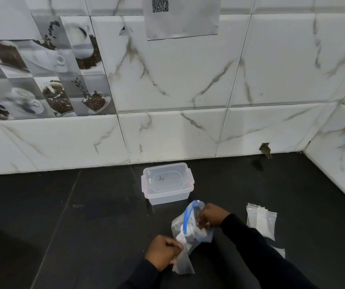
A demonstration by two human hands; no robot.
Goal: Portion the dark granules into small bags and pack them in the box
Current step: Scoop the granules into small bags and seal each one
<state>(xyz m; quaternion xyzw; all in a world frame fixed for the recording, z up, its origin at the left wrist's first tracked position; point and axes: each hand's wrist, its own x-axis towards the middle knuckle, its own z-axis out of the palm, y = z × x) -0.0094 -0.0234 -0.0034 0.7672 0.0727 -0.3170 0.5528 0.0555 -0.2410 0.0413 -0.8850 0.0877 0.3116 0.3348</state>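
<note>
- Clear zip bag (181, 226) with a blue seal strip: lower centre of the frame, held crumpled between both hands over the black countertop (84, 226).
- Right hand (211, 215): fingers curled, pinching the bag's upper edge beside the blue strip.
- Left hand (164, 252): fingers curled tight, gripping the lower film of the bag; fingertips hidden.
- Dark patch shows through the film — cannot tell whether it is granules or countertop behind.
- Clear box (167, 198), lid (165, 178) on, at centre of the frame, just above the bag and near the marbled wall (188, 80).
- Small bags (261, 222): flat, translucent stack at lower right, apart from both hands.
- Sheet with QR code (180, 15) on the wall, top centre.
</note>
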